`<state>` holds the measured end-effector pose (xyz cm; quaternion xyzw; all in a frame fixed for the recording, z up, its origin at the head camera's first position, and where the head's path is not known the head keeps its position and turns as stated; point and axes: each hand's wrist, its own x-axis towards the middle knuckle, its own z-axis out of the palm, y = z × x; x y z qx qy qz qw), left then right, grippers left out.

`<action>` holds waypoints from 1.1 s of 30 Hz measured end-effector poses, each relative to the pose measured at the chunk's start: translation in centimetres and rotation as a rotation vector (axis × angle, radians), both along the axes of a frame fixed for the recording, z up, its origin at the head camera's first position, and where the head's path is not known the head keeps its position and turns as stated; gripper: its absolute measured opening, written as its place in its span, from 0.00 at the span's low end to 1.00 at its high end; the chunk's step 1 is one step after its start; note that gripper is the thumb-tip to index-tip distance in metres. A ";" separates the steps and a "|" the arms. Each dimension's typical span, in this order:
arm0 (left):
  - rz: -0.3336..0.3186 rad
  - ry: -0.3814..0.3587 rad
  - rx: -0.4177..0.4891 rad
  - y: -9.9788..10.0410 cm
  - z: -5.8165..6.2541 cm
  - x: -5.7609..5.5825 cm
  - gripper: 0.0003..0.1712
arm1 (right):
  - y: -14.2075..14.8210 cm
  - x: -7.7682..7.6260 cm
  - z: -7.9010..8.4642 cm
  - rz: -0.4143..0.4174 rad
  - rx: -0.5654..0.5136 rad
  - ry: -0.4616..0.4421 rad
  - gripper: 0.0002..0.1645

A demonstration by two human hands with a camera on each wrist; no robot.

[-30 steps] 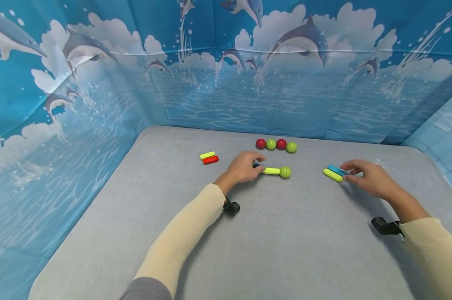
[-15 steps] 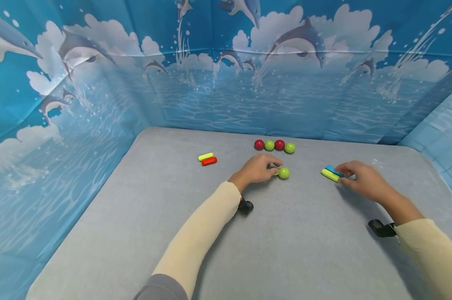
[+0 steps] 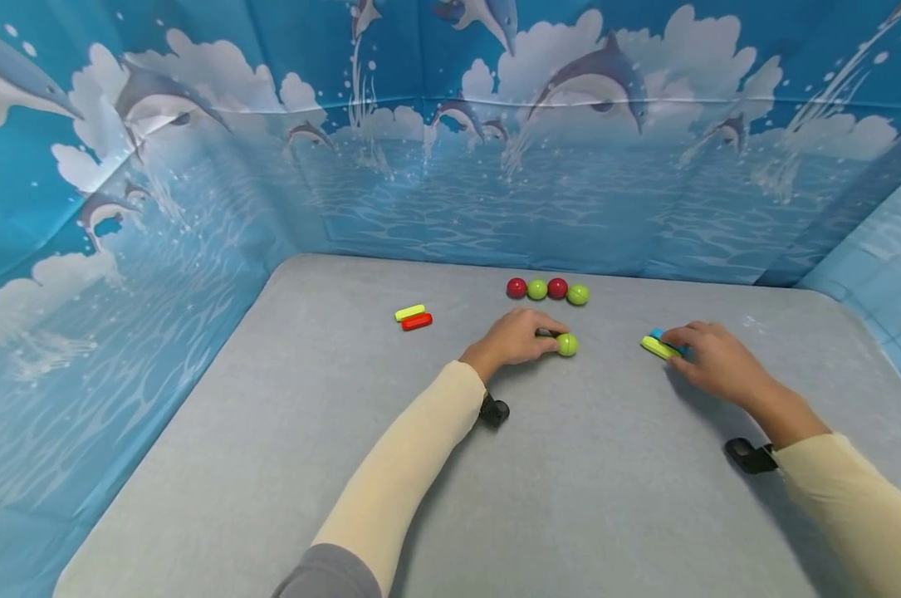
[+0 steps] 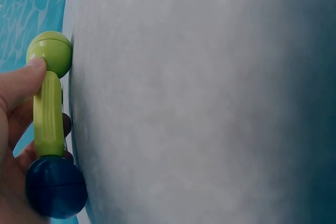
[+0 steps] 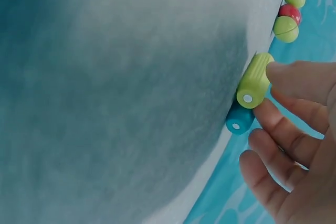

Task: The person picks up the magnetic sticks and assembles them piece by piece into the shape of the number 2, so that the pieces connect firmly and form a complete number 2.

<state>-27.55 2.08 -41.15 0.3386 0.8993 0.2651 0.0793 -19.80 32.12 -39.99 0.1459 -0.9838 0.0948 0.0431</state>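
Observation:
Near the middle of the table, my left hand (image 3: 520, 336) pinches a light green ball (image 3: 566, 345). In the left wrist view the thumb lies on this ball, with fingers behind. A yellow-green magnetic stick (image 4: 48, 116) joins it to a dark blue ball (image 4: 56, 187); the head view mostly hides these two behind the hand. To the right, my right hand (image 3: 719, 361) has its thumb and index finger on another yellow-green magnetic stick (image 5: 255, 81). A blue magnetic stick (image 5: 240, 118) lies alongside that one, close to the index fingertip. The other right fingers are loosely curled.
Two red balls (image 3: 516, 288) and two green balls (image 3: 537, 289) alternate in a row near the table's back edge. On the left lie a yellow stick (image 3: 409, 313) and a red stick (image 3: 417, 321), side by side. A dolphin-print curtain (image 3: 450, 199) hangs behind the grey table (image 3: 570, 498).
My left hand has slid right along the stick and taken the green ball at its end. My right hand has moved slightly left, its fingers closing onto the stick pair.

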 end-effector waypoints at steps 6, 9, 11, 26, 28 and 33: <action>0.006 0.011 0.007 0.1 -0.1 0.0 0.19 | -0.5 -0.1 0.4 -0.032 0.011 -0.048 0.21; 0.013 -0.001 0.033 0.0 -0.1 0.0 0.19 | -0.8 -0.1 0.5 -0.032 -0.029 -0.080 0.21; 0.014 -0.012 0.049 0.0 0.0 0.1 0.18 | -0.9 -0.2 0.5 -0.031 -0.054 -0.105 0.21; 0.040 -0.052 0.081 -0.1 -0.4 0.0 0.18 | -2.0 -0.7 0.7 -0.135 -0.209 -0.357 0.32; 0.044 -0.052 0.083 -0.2 -0.4 0.0 0.18 | -2.1 -0.5 0.7 -0.118 -0.295 -0.412 0.33; 0.053 -0.050 0.085 -0.2 -0.5 -0.1 0.18 | -2.9 0.3 0.9 -0.116 -0.580 -0.578 0.36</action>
